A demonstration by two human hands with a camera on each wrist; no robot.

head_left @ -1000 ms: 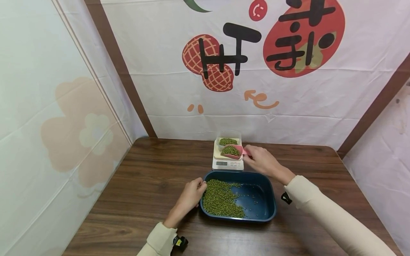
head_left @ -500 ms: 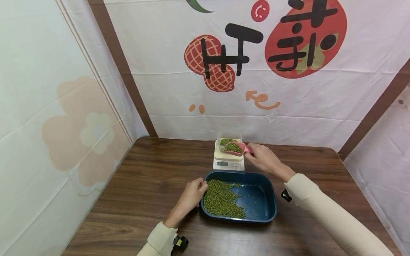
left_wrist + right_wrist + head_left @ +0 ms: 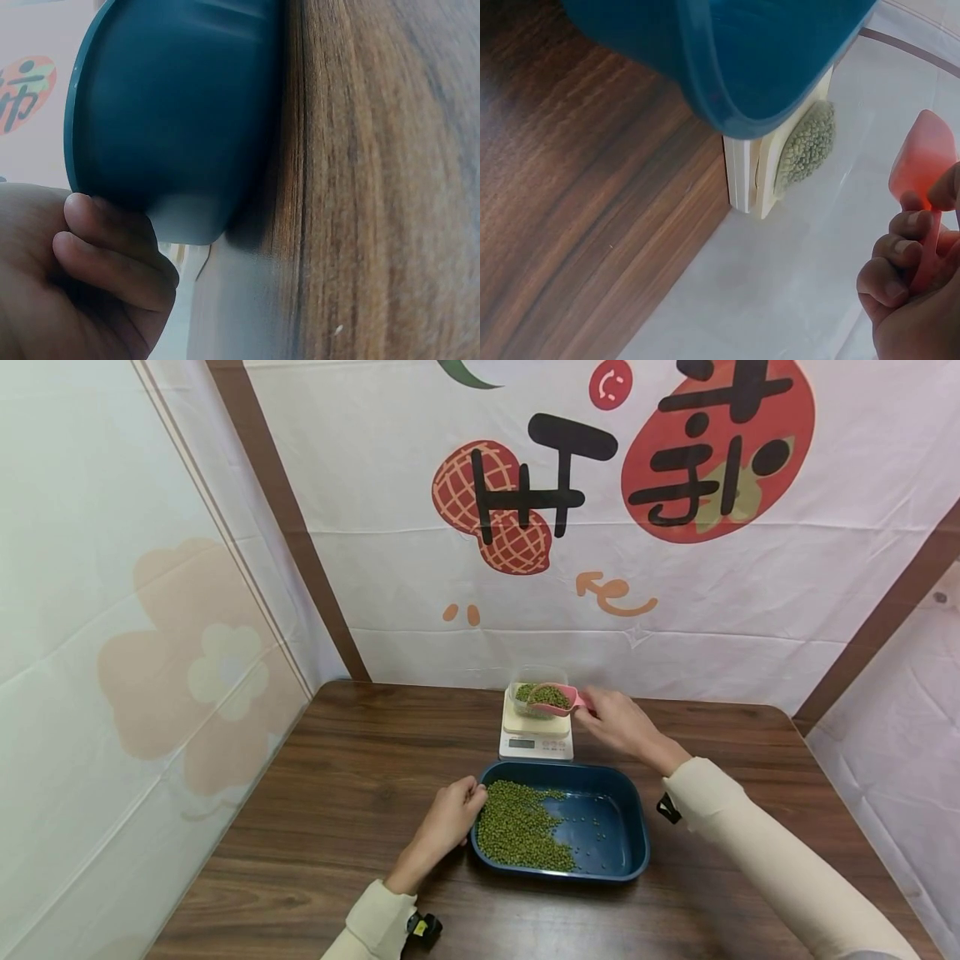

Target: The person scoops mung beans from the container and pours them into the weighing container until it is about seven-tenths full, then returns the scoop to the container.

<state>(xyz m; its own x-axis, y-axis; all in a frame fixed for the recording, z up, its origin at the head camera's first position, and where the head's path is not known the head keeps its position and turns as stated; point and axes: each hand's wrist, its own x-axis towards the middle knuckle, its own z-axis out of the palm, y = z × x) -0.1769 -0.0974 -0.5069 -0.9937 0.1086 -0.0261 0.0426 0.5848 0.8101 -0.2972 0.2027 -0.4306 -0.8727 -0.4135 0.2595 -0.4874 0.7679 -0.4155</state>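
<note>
My left hand [image 3: 450, 814] grips the left rim of a deep blue tray [image 3: 613, 835]; in the left wrist view its curled fingers [image 3: 112, 266] meet the tray's edge. Green mung beans [image 3: 521, 831] lie heaped on the tray's left side, with a few scattered to the right. With my right hand [image 3: 618, 722] I hold a pink scoop [image 3: 568, 697] by its handle, full of beans. Its bowl is over the right part of a clear plastic container [image 3: 551, 672], which has some beans in it. The scoop's bowl [image 3: 922, 154] also shows in the right wrist view.
The container stands on a white kitchen scale [image 3: 555, 748], just behind the tray; the scale's digits are too small to read. Brown wooden table [image 3: 337, 793] surrounds the tray. A printed cloth [image 3: 412, 660] hangs behind the table's back edge.
My right hand has moved the loaded scoop away from me and slightly right, from in front of the container to over it. My left hand stays on the tray.
</note>
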